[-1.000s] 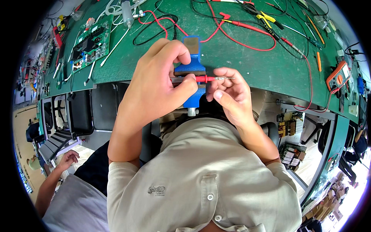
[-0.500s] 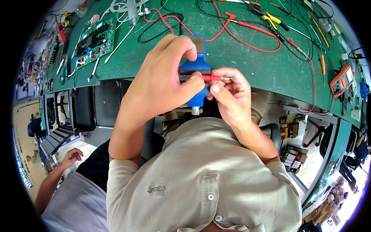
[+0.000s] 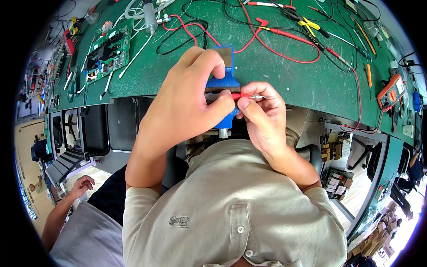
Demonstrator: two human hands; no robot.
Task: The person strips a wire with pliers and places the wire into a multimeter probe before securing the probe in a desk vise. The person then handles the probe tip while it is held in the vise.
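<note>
A blue bench vise stands at the near edge of the green bench, in front of my body. Across its jaws lies a red test probe with a bare metal tip pointing right. My left hand reaches over the vise from the left, its thumb pressed on the probe's rear part and its index finger arched by the vise. What the other left fingers do is hidden behind the hand. On the right, my right hand pinches the front of the probe between thumb and fingers, near the metal tip.
A green circuit board lies at the left. Red and black leads, another red probe and yellow-handled pliers are spread at the back. A multimeter sits far right. Another person's hand is at lower left.
My right thumb has shifted left onto the red front of the probe. The whole view has moved slightly; my left hand keeps its place on the probe.
</note>
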